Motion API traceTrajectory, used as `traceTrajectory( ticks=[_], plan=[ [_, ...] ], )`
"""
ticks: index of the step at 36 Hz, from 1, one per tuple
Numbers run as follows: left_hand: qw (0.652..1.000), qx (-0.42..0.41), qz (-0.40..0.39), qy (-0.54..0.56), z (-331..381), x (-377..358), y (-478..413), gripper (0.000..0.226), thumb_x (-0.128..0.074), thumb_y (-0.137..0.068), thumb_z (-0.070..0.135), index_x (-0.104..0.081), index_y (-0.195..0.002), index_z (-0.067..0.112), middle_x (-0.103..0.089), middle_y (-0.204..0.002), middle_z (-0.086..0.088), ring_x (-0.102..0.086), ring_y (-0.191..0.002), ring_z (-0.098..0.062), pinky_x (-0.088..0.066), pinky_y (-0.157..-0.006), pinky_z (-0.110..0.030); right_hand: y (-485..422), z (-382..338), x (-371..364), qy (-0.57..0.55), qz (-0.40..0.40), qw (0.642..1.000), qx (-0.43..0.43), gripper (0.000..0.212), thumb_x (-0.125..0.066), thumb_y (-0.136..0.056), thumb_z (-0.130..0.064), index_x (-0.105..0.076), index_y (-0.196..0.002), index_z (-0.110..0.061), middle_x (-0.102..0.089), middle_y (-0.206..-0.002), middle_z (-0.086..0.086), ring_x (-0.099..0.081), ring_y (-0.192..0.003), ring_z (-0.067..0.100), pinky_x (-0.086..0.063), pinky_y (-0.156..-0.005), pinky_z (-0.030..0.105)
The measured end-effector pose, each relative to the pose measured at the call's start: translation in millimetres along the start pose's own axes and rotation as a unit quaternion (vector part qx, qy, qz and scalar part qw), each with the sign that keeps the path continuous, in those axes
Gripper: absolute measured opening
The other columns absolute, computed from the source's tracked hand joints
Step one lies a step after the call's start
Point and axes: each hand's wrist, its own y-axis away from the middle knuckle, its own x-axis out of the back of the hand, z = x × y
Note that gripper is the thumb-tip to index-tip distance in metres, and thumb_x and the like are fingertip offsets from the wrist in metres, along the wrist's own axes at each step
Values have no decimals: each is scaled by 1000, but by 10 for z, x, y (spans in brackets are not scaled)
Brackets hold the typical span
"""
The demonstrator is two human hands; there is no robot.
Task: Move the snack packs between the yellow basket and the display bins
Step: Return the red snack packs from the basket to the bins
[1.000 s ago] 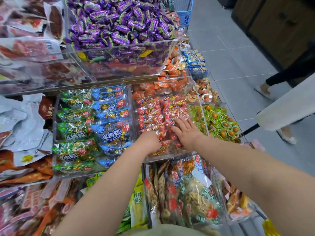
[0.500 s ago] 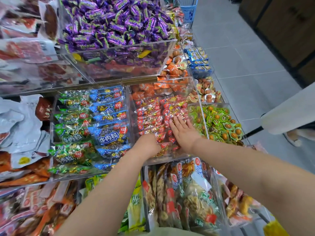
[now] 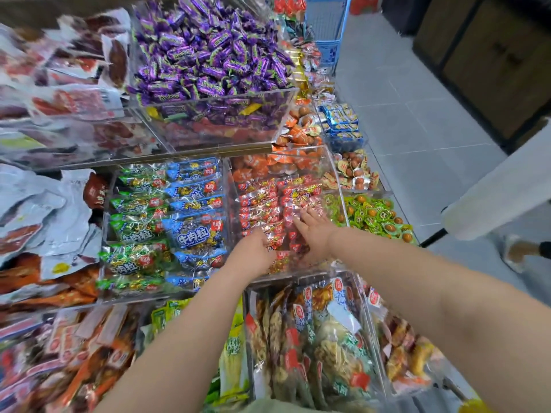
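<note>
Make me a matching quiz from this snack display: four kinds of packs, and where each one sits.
Packs:
1. purple candies
2. blue beef-cube packs
3. red snack packs
4. green round packs

Places:
A. aisle-side bin, just right of the bin the hands are in
B. raised upper bin
C. bin that the left hand and right hand reach into
D. bin shared with green beef-cube packs, left of the hands

Pairs: 1-B, 2-D, 3-C, 4-A.
</note>
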Motion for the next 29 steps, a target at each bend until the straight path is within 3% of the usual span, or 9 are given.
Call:
traceTrajectory(
  ticks=[3, 6, 9, 12, 14, 20, 23, 25, 29],
  plan=[
    [997, -35, 47, 40, 30, 35, 138, 11, -58, -86, 20, -52, -77, 23, -60, -76, 5, -57, -71, -14, -47, -66, -31, 259, -97, 57, -105, 51, 993, -4, 75, -62, -86, -41, -30, -146, -10, -29, -150, 16, -27, -138, 33, -28, -111, 40],
    [996, -59, 12, 67, 102, 18, 280, 14, -55, -88, 22, -57, -76, 15, -62, -72, 2, -58, -66, -12, -44, -60, -27, 600, -196, -41, -244, 144, 959, -19, 53, -57, -92, -26, -41, -142, -14, -46, -143, 8, -44, -128, 24, -36, -103, 31],
    [990, -59, -89, 89, 146, -122, 433, 19, -53, -94, 27, -58, -80, 15, -62, -66, 2, -55, -47, -7, -41, -46, -20, 976, -290, -316, -391, 255, 882, -59, 34, -59, -91, -25, -61, -124, -16, -61, -123, 3, -56, -108, 15, -42, -92, 26],
    [978, -60, -173, 95, 139, -402, 588, 15, -50, -96, 23, -58, -84, 19, -64, -74, 0, -58, -48, -8, -44, -46, -20, 1316, -392, -775, -533, 300, 780, -133, 14, -60, -91, -22, -67, -103, -24, -64, -99, -6, -56, -88, 8, -45, -79, 24],
    [971, -55, -221, 78, 129, -649, 713, 17, -49, -96, 20, -55, -81, 16, -62, -74, -1, -58, -50, -10, -41, -42, -17, 1525, -453, -1163, -608, 294, 712, -190, 10, -59, -91, -18, -64, -92, -27, -64, -90, -4, -57, -81, 13, -45, -73, 27],
    [939, 16, -336, 64, 0, -1428, 1187, 21, -42, -97, 8, -46, -77, 13, -49, -69, -10, -48, -46, -15, -35, -41, -18, 2285, -701, -2540, -674, 212, 582, -402, 14, -55, -93, -13, -66, -101, -9, -57, -81, 6, -51, -66, 14, -39, -60, 18],
    [927, 40, -372, 19, -157, -1820, 1424, 28, -38, -99, 10, -38, -72, 17, -42, -63, -4, -42, -31, -4, -31, -37, -14, 2772, -973, -3158, -742, 178, 437, -476, 16, -50, -94, -9, -57, -79, -10, -51, -72, 8, -47, -61, 15, -33, -53, 23],
    [917, 59, -394, -31, -264, -2073, 1569, 29, -38, -100, 11, -39, -71, 16, -43, -62, -5, -44, -34, -8, -31, -40, -16, 3077, -1193, -3559, -764, 148, 362, -513, 23, -47, -94, -7, -50, -72, -12, -48, -70, 8, -46, -59, 15, -29, -53, 22],
    [891, 61, -424, -149, -490, -2509, 1802, 26, -43, -98, 11, -47, -73, 14, -52, -68, -5, -49, -55, -16, -39, -57, -25, 3667, -1641, -4189, -759, 52, 302, -574, 24, -48, -94, -8, -47, -70, -13, -48, -69, 6, -46, -56, 16, -33, -49, 21]
  ],
)
